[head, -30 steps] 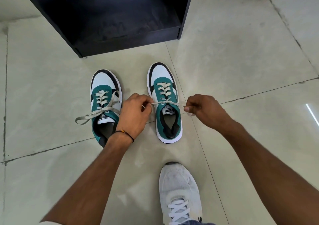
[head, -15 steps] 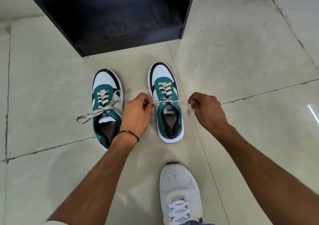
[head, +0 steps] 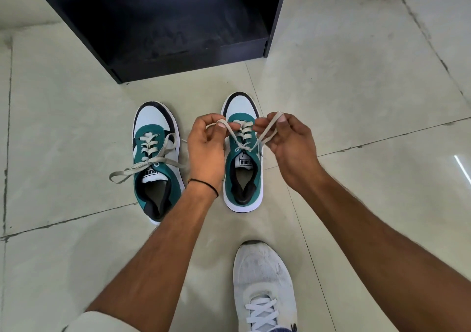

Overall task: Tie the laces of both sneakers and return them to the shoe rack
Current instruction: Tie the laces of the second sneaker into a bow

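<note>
Both hands, left (head: 206, 148) and right (head: 288, 145), pinch soft, floppy lace (head: 266, 130) loops above the right shoe (head: 242, 176); hold near the knot.

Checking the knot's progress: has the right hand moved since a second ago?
Yes. The right hand has moved up toward the shoe rack and in over the right sneaker, pinching a lace.

Single head-worn wide-angle view, and I see it pitched steeply down and forward. Both forearms enter from the bottom edge, close to the lens. Tiled floor (head: 356, 102) fills the frame; a black rack (head: 178, 26) crosses the top edge.
</note>
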